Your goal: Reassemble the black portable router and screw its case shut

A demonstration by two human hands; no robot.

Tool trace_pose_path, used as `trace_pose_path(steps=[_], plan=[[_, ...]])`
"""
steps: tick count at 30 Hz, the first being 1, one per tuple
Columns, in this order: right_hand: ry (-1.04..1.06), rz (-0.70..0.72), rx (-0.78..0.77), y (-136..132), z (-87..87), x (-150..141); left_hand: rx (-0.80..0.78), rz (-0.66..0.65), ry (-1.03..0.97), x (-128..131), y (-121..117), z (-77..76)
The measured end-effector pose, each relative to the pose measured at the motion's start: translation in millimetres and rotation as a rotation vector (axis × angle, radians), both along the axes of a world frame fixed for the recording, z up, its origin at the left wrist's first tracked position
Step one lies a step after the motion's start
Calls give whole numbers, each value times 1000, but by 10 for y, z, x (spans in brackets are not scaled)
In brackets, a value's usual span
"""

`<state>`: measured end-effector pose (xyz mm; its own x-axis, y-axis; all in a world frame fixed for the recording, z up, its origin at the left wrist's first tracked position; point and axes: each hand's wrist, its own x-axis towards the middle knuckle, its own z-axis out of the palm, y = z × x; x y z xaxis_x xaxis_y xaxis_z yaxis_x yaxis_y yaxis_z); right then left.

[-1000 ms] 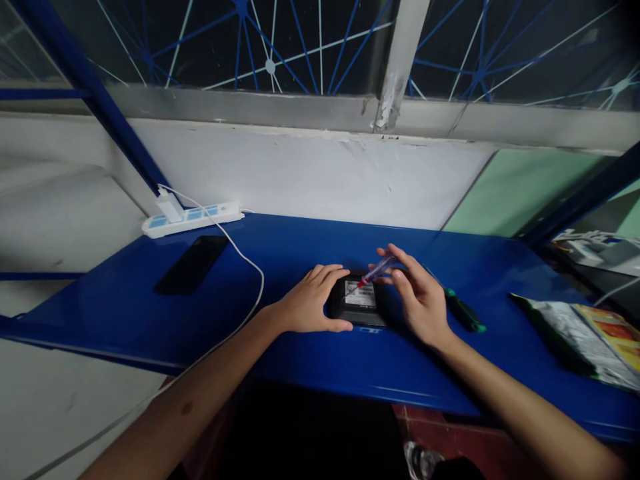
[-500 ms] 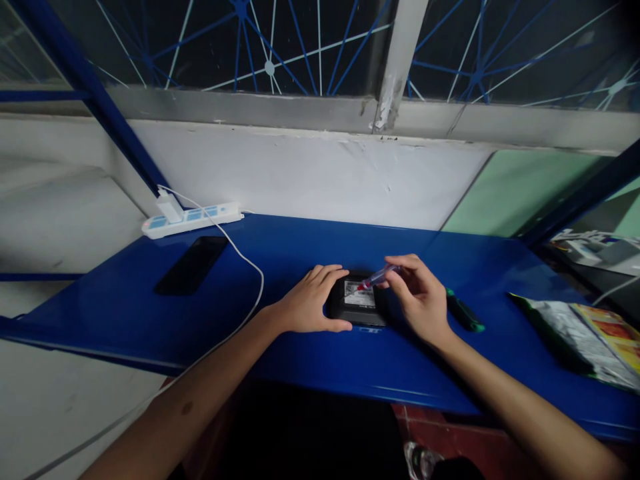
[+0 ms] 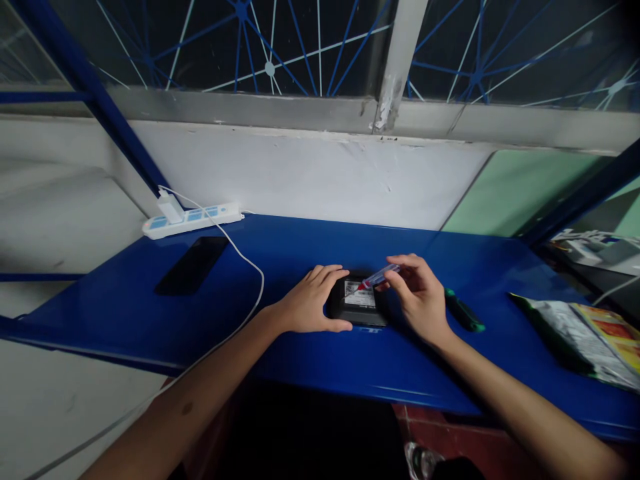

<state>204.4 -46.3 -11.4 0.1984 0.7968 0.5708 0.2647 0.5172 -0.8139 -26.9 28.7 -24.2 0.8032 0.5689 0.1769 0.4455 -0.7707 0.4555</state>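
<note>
A small flat black device [image 3: 357,316] with a white printed label [image 3: 361,297] lies on the blue table. My left hand [image 3: 313,300] grips its left end, fingers along the far edge and thumb along the near one. Pinched between the thumb and fingers of my right hand [image 3: 417,290] is a screwdriver [image 3: 377,275] with a clear purplish handle and a red collar. It slants down to the left, its thin shaft reaching the label's left side. Whether the tip sits in a screw is too small to tell. A green-and-black handled screwdriver [image 3: 465,311] lies just right of my right hand.
On the left, a black phone [image 3: 191,265] lies near a white power strip [image 3: 195,219] with a charger [image 3: 170,207] plugged in. Its white cable [image 3: 261,277] crosses the table beside my left forearm. A shiny snack-like packet [image 3: 585,333] rests at the right. A wall stands behind.
My right hand's raised fingers have closed in around the screwdriver's handle, and the handle has tipped slightly lower. My left hand and the black device stay in place.
</note>
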Motion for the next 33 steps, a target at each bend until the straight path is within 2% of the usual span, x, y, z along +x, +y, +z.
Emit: trace_pose_path(steps=[4,9,14,21,24,29,33], plan=[[6,37,-43,-6,14,10,-3,2,2,-4,10,-14],[91,153,-125,-51,42,-9,-8,1,-10,-2,12,-24],[112,103,-112,-53,32,-31,-2,-14,-51,-9,13,-41],[-17,-51,5,-8,-5,12,-12,-6,-21,-1,0,-11],[-59,-29,-20,-13,17,21,-8,-3,-6,2,-5,1],[17,99,-95,-45,52,-1,-3,-4,-15,-3,6,-20],[-47,-28,-78,-22,21,15,-6,-7,-14,-2,10,-28]])
